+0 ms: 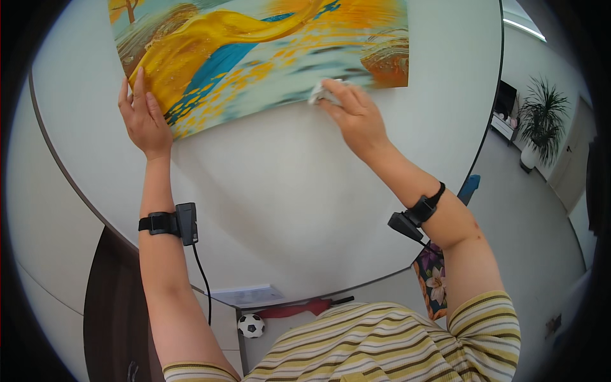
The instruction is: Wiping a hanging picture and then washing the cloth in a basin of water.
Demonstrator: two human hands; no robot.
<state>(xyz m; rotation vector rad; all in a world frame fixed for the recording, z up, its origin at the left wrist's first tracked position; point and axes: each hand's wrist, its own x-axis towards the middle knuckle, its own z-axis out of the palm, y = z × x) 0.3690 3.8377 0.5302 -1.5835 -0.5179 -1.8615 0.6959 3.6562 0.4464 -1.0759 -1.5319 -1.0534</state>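
Note:
A frameless picture panel (267, 52) with a glossy gold, blue and pale green abstract design lies against a broad white surface (286, 200). At its lower left corner, my left hand (145, 114) rests with fingers spread, touching the panel's edge. My right hand (355, 112) pinches a crumpled white cloth or tissue (329, 93) against the panel's lower edge, right of its middle. Each forearm wears a black strap with a small black device. The top of the panel is cut off by the view.
Below the white surface's dark rim are a soccer ball (251, 325), a folded red umbrella (296, 309) and a floral panel (434, 281). A potted plant (542, 124) stands at the right near a low cabinet (503, 128). Dark brown furniture (112, 305) is at lower left.

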